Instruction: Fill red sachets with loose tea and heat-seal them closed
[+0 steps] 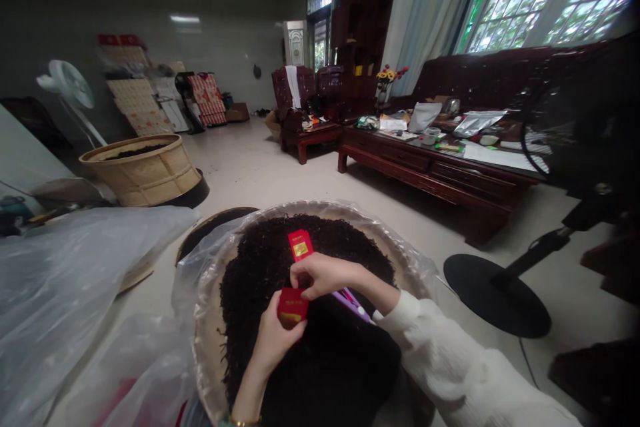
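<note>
A small red box [293, 309] with gold print is gripped by my left hand [277, 333], thumb and fingers on its sides. My right hand [320, 275] is closed in a pinch at the box's top edge; whether a smaller piece sits between its fingertips is hidden. Just beyond it, red packets [300, 244] with a gold label lie on dark dried leaves [260, 267]. Under my right wrist rests a long purple tool [354, 303], partly covered, its kind unclear. The leaves fill a large round basket [204, 307] lined with clear plastic.
Clear plastic sheeting [90, 267] spreads at the left. Behind it stand a woven basket [150, 177] of dark leaves and a white fan [70, 83]. A black fan base [497, 295] is close on the right. A wooden coffee table [425, 170] bears pouches and cups.
</note>
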The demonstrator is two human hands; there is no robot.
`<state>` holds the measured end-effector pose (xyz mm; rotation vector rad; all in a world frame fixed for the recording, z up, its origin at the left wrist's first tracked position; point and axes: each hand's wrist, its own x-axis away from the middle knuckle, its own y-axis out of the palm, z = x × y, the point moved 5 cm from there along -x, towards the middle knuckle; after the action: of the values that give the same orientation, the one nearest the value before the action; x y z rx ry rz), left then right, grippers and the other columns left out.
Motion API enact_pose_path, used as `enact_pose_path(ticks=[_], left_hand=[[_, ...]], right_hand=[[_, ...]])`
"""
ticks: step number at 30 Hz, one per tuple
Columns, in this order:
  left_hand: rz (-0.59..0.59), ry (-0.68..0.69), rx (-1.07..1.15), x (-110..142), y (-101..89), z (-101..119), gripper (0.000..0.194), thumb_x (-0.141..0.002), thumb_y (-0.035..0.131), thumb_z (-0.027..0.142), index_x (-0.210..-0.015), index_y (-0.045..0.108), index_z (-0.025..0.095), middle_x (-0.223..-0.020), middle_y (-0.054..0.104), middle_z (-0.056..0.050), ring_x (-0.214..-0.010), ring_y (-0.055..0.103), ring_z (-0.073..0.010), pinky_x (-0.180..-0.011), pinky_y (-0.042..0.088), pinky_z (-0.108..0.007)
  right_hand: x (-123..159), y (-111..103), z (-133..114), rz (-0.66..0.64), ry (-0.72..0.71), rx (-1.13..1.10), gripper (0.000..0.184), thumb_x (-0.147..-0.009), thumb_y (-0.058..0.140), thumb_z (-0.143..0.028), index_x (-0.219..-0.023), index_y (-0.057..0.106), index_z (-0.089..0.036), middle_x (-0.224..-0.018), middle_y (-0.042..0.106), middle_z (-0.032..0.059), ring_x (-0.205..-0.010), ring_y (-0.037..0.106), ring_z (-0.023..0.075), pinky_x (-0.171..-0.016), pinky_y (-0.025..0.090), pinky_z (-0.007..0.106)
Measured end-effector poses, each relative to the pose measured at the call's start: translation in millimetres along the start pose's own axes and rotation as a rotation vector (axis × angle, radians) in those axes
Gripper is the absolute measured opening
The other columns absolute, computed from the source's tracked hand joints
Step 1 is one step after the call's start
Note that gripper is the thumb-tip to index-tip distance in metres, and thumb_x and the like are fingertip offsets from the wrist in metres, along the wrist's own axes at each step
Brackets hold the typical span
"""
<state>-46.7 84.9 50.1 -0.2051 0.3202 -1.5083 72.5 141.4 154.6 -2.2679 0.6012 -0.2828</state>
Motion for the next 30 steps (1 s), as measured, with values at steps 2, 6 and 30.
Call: enact_pose_path(ticks=[2,6,30], left_hand=[[0.006,0.012,-0.03,0,-1.9,0,0.041,-0.062,0.068,0.03,-0.098,0.053,0.018,-0.082,0.066,-0.001,-0.072,0.062,-0.0156,-0.068,0.05,-0.025],[0.038,0.04,-0.078,0,-6.2,-5,0.039,-0.065,0.065,0.031,-0.099,0.053,0.019,-0.082,0.066,-0.001,-0.072,0.063,-0.0152,-0.069,0.05,-0.025],[0.211,-0.035,-0.089,9,-17.1,-17,0.049,-0.057,0.074,0.046,-0.093,0.06,0.017,-0.081,0.068,-0.004,-0.072,0.063,-0.0193,-0.068,0.052,-0.029]], right_hand=[[0,-1,3,0.015,-0.016,-0.073,0.015,-0.068,0.066,-0.002,-0.079,0.061,-0.012,-0.07,0.056,-0.0043,-0.064,0.051,0.0068,-0.06,0.038,0.015],[2,-10,5,0.094,-0.012,-0.127,0.014,-0.068,0.065,-0.004,-0.08,0.062,-0.012,-0.065,0.052,-0.0054,-0.06,0.047,0.0061,-0.056,0.036,0.015],[-3,34,-18,0.047,-0.053,0.468,0.013,-0.085,0.066,-0.028,-0.088,0.069,-0.015,-0.084,0.065,0.0057,-0.096,0.053,0.0198,-0.084,0.037,0.03]])
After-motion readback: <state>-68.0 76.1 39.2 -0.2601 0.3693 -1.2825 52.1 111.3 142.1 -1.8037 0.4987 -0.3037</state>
